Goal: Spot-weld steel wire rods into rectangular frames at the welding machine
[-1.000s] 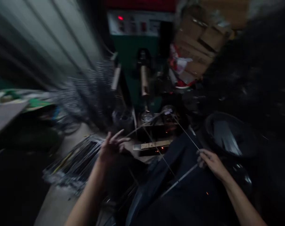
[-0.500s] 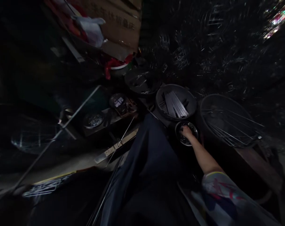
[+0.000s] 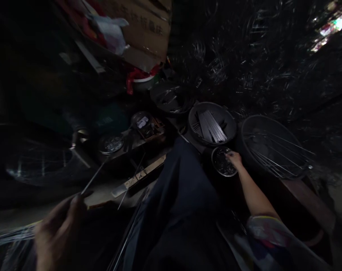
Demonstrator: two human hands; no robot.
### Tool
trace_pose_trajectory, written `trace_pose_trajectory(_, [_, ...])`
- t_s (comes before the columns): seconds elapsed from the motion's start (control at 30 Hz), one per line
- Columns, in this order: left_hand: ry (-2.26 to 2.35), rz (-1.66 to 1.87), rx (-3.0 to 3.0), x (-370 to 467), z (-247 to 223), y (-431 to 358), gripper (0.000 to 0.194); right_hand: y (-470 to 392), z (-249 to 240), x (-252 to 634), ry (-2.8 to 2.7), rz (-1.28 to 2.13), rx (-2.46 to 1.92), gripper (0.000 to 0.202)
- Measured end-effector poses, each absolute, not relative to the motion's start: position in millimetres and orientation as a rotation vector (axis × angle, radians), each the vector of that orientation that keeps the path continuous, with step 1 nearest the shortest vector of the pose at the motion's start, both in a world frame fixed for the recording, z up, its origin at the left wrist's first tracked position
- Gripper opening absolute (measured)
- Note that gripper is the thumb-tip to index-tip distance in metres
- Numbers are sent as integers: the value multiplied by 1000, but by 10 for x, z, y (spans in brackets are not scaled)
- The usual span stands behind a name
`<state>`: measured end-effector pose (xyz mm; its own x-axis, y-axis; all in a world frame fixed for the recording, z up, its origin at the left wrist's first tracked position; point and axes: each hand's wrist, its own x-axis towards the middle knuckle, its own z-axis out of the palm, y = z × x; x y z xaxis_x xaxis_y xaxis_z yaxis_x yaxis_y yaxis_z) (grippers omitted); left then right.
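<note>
the right hand (image 3: 234, 159) dips its fingertips into the small bowl (image 3: 222, 162) of tiny metal bits beside the knee, grip hidden so i cannot tell what it pinches, while the left hand (image 3: 60, 233) pinches a thin rod (image 3: 95, 175) angled up toward the workbench.

- The room is very dim; most of the left side is lost in shadow
- A small bright patch (image 3: 333, 26), greenish and pink, glows at the top right corner, blurred
- Dark tangled heaps of wire pieces (image 3: 252, 64) fill the upper right, catching faint glints
- Flattened cardboard (image 3: 144, 32) with printed characters leans at the top, a pale plastic bag (image 3: 111, 32) and red scraps (image 3: 137, 75) beside it
- A strip of bare grey floor (image 3: 103, 194) shows lower left, with a pale flat ruler-like bar (image 3: 139, 177) lying on it
</note>
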<state>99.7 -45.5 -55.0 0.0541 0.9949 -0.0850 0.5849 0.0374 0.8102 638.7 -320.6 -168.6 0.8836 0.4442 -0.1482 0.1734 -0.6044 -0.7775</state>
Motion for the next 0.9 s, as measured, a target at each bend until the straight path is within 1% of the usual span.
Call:
trace_pose_trajectory(0.07, [1537, 738, 1748, 1047, -580, -451, 38, -3077, -1611, 6212, -417, 483, -2120, 40])
trace_pose_trajectory(0.17, [1413, 735, 1884, 1098, -633, -401, 41, -2783, -1601, 5873, -497, 670, -1960, 45])
trace_pose_trajectory(0.27, [1380, 739, 2034, 1076, -680, -298, 38, -2516, -1631, 5587, -675, 892, -2006, 40])
trace_pose_trajectory(0.33, [1403, 652, 2151, 1056, -689, -237, 36, -2371, -1585, 5490, -755, 889, -2090, 41])
trace_pose_trajectory(0.4, [1477, 458, 2274, 1070, -687, -177, 34, -2212, -1459, 5439, -758, 834, -2107, 48])
trace_pose_trajectory(0.5, [1571, 178, 2390, 1171, -693, -67, 30, -1863, -1201, 5261, -796, 733, -2032, 54])
trace_pose_trajectory(0.57, [1587, 133, 2406, 1260, -710, -8, 28, -1543, -1075, 4976, -893, 709, -1947, 53])
trace_pose_trajectory(0.63, [1601, 146, 2396, 1321, -731, 6, 29, -1189, -1033, 4573, -1010, 762, -1838, 52])
trace_pose_trajectory(0.73, [1626, 212, 2373, 1318, -775, -74, 31, -696, -1108, 3921, -1066, 893, -1628, 51])
trace_pose_trajectory(0.8, [1610, 374, 2334, 1265, -815, -170, 30, -447, -1187, 3558, -1013, 992, -1561, 49])
trace_pose_trajectory(0.9, [1525, 730, 2240, 1180, -874, -314, 26, -217, -1238, 3178, -798, 1169, -1481, 45])
